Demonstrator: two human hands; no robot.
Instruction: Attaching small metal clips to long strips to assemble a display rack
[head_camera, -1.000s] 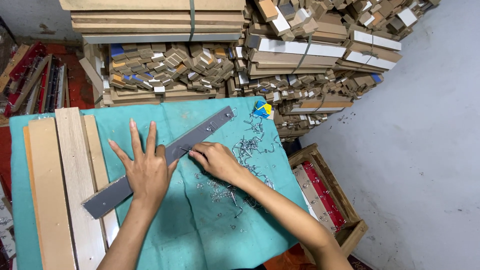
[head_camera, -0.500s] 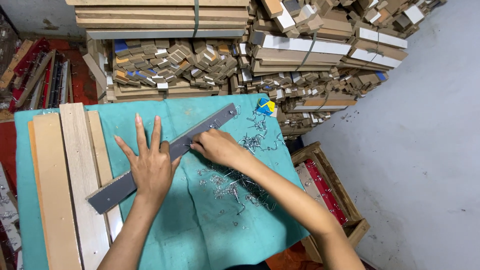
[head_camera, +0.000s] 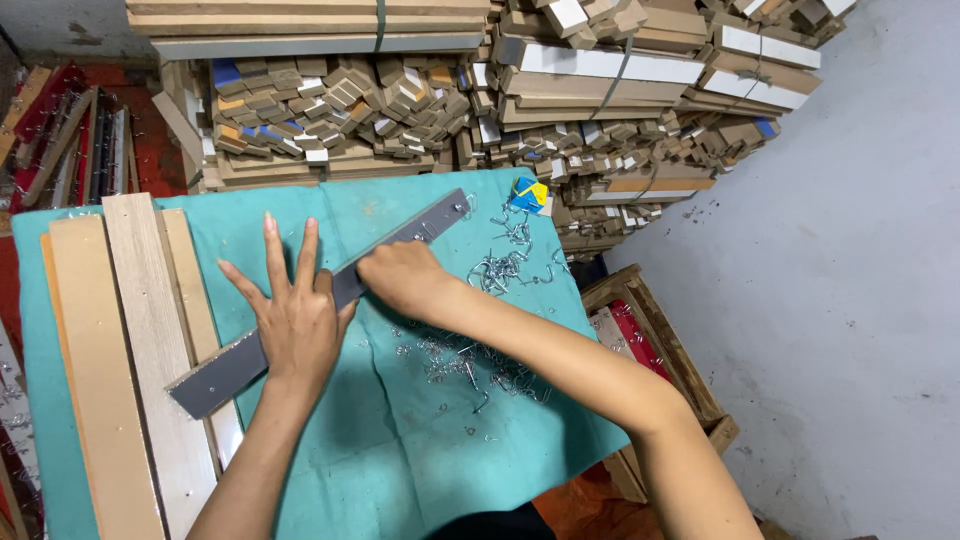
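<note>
A long grey metal strip lies diagonally on a teal cloth covering the table. My left hand presses flat on the strip's middle, fingers spread. My right hand is curled against the strip just to the right of the left one; what its fingers hold is hidden. Several small metal hooks lie scattered on the cloth to the right of and below my right forearm.
Three long wooden slats lie side by side at the cloth's left. Stacks of cut wood pieces and bundled frame lengths fill the back. A small blue and yellow box sits at the cloth's far corner. A wooden crate stands at right.
My right hand has slid up along the strip toward its far end. The left hand has stayed flat on the strip.
</note>
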